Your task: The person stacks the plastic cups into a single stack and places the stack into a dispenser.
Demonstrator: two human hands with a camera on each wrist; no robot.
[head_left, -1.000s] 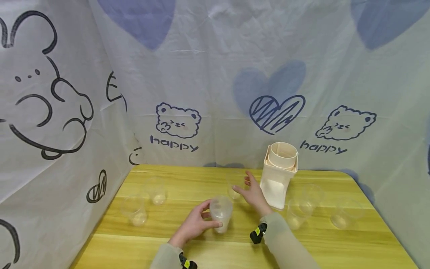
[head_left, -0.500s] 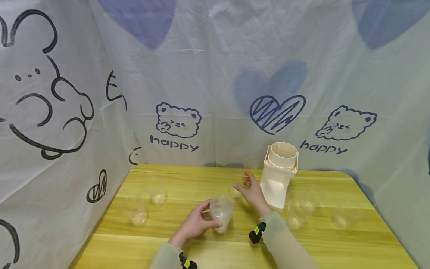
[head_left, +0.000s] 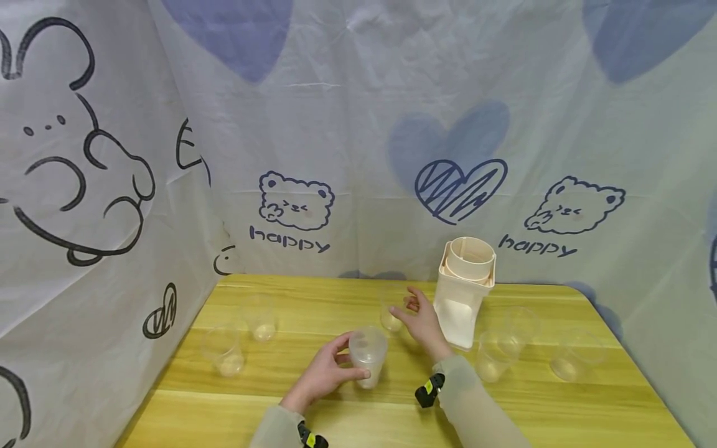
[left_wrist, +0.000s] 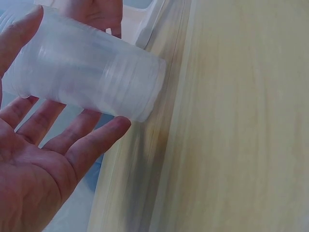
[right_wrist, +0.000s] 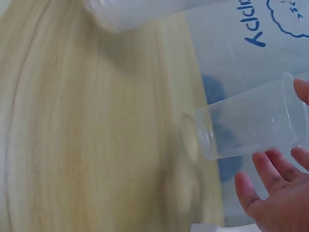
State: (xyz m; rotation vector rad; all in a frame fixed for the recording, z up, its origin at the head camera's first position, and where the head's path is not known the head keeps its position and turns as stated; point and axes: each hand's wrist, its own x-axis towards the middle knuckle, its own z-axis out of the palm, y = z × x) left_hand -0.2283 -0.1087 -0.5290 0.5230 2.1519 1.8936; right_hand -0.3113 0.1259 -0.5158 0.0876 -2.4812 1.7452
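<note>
Stacked cups are held in the person's left grip, near the middle of the counter. The right grip holds a clear cup farther back, just beside a cream holder. More cups stand on both sides.

the head camera looks forward and down over the table from its near side, far enough back to reach the printed cloth beyond; the left wrist camera sits close in, rolled sideways, the cloudy cup large before it. over there the right wrist camera, near and tipped too, faces the clear cup; all three views share the cloudy cup.
</note>
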